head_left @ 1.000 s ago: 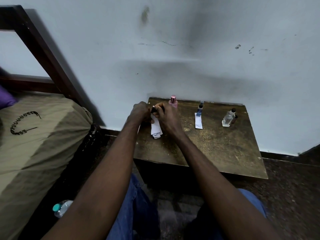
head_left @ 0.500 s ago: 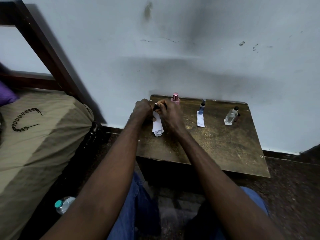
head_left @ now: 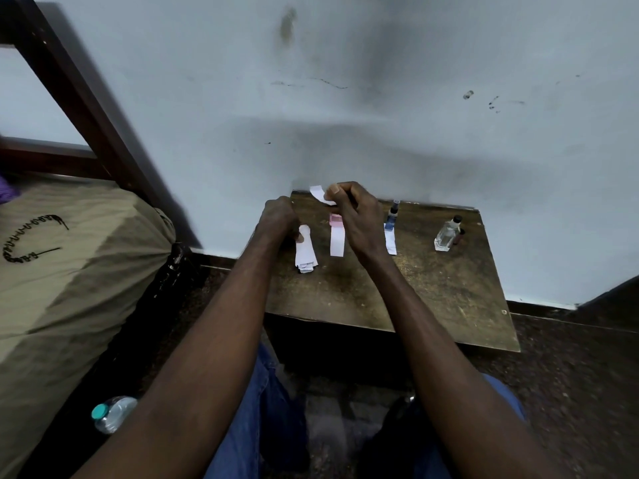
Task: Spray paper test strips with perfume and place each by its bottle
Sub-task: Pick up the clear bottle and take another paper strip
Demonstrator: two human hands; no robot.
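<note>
Table (head_left: pixel 432 299) | left hand (head_left: pixel 278 217) grips strip stack (head_left: pixel 305 252) | right hand (head_left: pixel 356 219) pinches strip (head_left: pixel 320 194) | pink bottle (head_left: pixel 335 220) half-hidden

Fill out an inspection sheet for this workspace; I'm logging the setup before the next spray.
Surface: worn wooden table against the wall.
Job's things: pink bottle, strip before it; blue bottle, second strip before it; clear bottle, no strip; dark vial beside it.
Clutter: plastic water bottle on the floor.
Grippers: left hand grips the strip stack; right hand pinches a raised strip.
Cables: nothing seen.
Surroundings: smudged pale wall; olive cloth bundle and dark wooden frame at left.
</note>
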